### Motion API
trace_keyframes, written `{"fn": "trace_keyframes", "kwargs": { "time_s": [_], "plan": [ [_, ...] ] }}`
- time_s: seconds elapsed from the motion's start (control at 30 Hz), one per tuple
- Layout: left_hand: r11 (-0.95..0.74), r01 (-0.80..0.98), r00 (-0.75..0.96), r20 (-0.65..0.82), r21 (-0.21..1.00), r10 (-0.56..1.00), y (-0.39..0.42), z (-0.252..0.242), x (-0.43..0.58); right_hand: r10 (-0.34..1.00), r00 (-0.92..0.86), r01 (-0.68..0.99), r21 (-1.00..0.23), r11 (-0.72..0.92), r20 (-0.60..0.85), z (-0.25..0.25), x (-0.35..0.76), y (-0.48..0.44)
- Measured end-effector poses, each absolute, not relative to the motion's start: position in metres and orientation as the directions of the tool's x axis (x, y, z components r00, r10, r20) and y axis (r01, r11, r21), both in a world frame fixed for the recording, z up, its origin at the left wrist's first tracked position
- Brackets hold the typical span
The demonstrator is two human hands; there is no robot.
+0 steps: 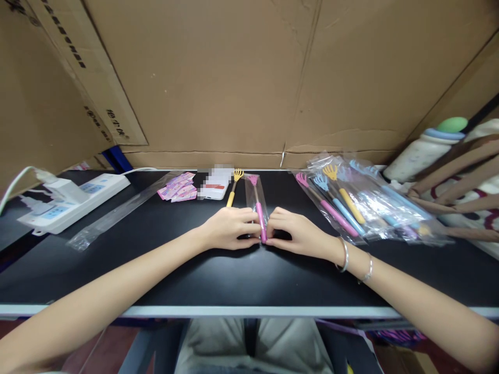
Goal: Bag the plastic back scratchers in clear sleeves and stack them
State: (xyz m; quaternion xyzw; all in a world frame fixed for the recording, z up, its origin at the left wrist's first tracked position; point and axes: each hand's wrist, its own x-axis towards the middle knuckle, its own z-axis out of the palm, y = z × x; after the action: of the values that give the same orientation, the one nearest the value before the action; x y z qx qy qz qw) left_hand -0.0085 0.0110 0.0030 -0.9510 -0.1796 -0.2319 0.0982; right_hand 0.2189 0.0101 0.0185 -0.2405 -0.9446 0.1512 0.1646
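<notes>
A pink back scratcher [258, 208] lies in a clear plastic sleeve on the black table [218, 275], its claw end pointing away from me. My left hand [228, 228] and my right hand [294, 234] pinch the near end of the sleeve from either side, fingers closed on it. A yellow back scratcher [234, 187] lies bare just beyond my left hand. Two silver bangles circle my right wrist.
A pile of bagged scratchers [351, 202] lies at the right. An empty clear sleeve [113, 215], a white power strip [70, 200], pink labels [179, 188] and a white box [213, 187] lie left and behind. A cardboard wall [249, 78] backs the table. A bottle [424, 148] and bag sit far right.
</notes>
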Motion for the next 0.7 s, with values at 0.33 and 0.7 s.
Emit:
{"fn": "trace_keyframes", "kwargs": {
  "time_s": [0.33, 0.7],
  "plan": [
    [-0.861, 0.459, 0.771, 0.383, 0.219, 0.509, 0.0099, 0.0052, -0.0074, 0.543, -0.806, 0.422, -0.417, 0.805, 0.233, 0.0147, 0.2159, 0.0158],
    [-0.818, 0.489, 0.733, 0.365, 0.302, 0.573, 0.0138, 0.0011, -0.0061, 0.645, -0.729, 0.526, -0.413, 0.743, 0.230, 0.0094, 0.2095, 0.0145]
  ]
}}
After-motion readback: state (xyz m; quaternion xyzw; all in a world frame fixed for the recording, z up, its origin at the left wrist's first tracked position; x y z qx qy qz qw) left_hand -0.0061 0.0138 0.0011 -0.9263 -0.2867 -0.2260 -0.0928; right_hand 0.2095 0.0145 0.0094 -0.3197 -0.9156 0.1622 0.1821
